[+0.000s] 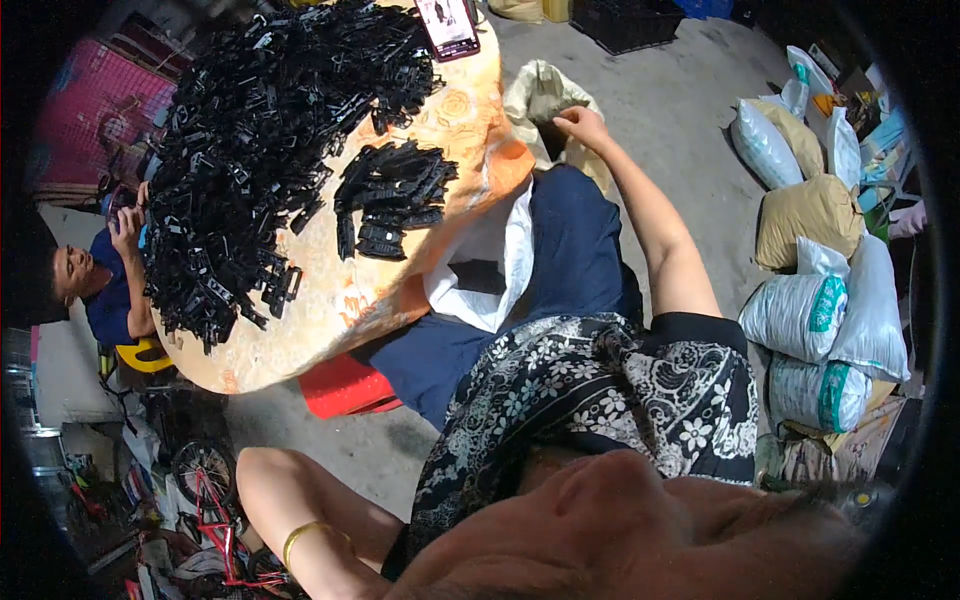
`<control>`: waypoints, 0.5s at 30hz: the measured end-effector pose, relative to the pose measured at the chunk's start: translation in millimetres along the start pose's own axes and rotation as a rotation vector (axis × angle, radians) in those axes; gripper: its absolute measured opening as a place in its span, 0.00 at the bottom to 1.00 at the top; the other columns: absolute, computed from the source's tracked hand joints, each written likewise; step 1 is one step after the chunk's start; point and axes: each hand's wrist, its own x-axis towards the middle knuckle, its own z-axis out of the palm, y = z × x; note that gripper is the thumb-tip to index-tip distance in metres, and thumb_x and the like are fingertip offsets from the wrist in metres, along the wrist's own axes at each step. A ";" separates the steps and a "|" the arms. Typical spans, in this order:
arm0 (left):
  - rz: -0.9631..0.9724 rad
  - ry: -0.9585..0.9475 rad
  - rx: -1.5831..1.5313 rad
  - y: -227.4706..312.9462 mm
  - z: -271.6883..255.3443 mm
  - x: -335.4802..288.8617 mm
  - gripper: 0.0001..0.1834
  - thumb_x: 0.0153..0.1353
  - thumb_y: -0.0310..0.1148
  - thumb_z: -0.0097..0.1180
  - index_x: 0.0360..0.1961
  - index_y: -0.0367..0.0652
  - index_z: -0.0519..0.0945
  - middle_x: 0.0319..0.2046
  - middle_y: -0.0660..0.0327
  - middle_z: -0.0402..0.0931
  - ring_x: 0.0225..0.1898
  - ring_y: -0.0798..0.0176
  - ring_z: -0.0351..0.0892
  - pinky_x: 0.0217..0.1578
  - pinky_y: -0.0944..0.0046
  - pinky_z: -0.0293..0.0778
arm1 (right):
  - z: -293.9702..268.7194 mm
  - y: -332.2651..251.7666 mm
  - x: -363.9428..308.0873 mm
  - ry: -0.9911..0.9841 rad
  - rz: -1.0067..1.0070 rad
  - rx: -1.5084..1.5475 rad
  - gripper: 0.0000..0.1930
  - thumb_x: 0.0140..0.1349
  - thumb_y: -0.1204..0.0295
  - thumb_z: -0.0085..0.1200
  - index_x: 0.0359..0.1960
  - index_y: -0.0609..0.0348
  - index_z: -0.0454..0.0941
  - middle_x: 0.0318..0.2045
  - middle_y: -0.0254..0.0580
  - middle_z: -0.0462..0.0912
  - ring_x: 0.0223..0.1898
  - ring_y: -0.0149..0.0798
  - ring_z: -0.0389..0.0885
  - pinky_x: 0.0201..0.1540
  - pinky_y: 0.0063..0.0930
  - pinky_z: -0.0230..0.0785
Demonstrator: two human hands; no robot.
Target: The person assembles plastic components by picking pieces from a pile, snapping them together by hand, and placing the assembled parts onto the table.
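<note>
- Nearest the camera in the head view: the wearer's head [640, 520] and short-sleeved black top with white flowers [560, 385], on the near side of the rounded table under a pale orange patterned cloth [475, 100].
- Right of the table: the right hand [582, 130], fingers bent at the open mouth of a beige woven sack [530, 90]; whether they grip anything I cannot tell.
- Left hand: out of sight, fingers cannot be told; its forearm, with a gold-coloured bangle [292, 545], is bent back, well apart from the table.
- On the table: a large heap of slim black plastic parts [280, 130], with a smaller black cluster [400, 190] closer to the near edge.
- Just below the table's near edge: an open white sack [510, 285].
- Beyond the table's left edge: another person in dark blue [105, 290].
</note>
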 end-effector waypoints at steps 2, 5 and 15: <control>0.002 0.047 0.051 -2.3 -5.7 -0.6 0.17 0.48 0.35 0.54 0.37 0.35 0.71 0.35 0.53 0.71 0.35 0.59 0.71 0.38 0.64 0.70 | -5.7 -7.7 3.2 0.017 -0.030 0.014 0.19 0.48 0.57 0.56 0.36 0.58 0.78 0.32 0.43 0.80 0.34 0.38 0.79 0.39 0.29 0.69; 0.003 0.119 0.116 -5.1 -15.1 -1.9 0.17 0.49 0.35 0.53 0.37 0.35 0.71 0.35 0.53 0.72 0.36 0.58 0.71 0.39 0.64 0.70 | -7.3 -24.6 10.0 -0.008 -0.075 0.117 0.15 0.49 0.61 0.55 0.35 0.57 0.78 0.31 0.41 0.81 0.33 0.36 0.79 0.38 0.27 0.70; -0.009 0.328 0.324 -14.4 -57.6 -13.6 0.16 0.49 0.33 0.52 0.38 0.36 0.72 0.35 0.52 0.72 0.37 0.55 0.71 0.39 0.63 0.70 | -21.7 -162.5 -31.2 0.005 -0.454 0.185 0.10 0.53 0.69 0.52 0.33 0.61 0.78 0.27 0.44 0.80 0.28 0.36 0.79 0.32 0.25 0.70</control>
